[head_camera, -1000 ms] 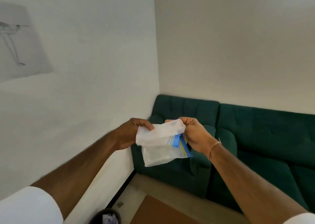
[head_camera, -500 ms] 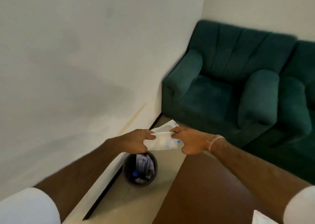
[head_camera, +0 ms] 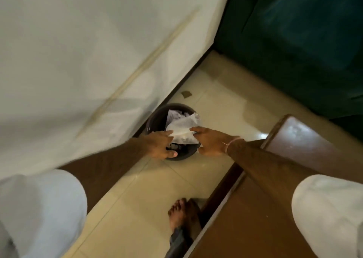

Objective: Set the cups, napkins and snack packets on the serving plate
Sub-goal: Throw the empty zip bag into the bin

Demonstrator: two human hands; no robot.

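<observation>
A crumpled clear plastic wrapper hangs right over a round black waste bin that stands on the floor against the wall. My left hand pinches the wrapper's left edge with its fingertips. My right hand grips its right edge. The bin holds white paper scraps. No cups, napkins, snack packets or serving plate are in view.
A white wall fills the left. A dark green sofa stands at the top right. A brown wooden table runs along the right, its corner beside my right forearm. My bare foot rests on the cream tiled floor.
My view has tipped down from the sofa to the floor. Both hands have carried the wrapper down and forward until it is over the bin.
</observation>
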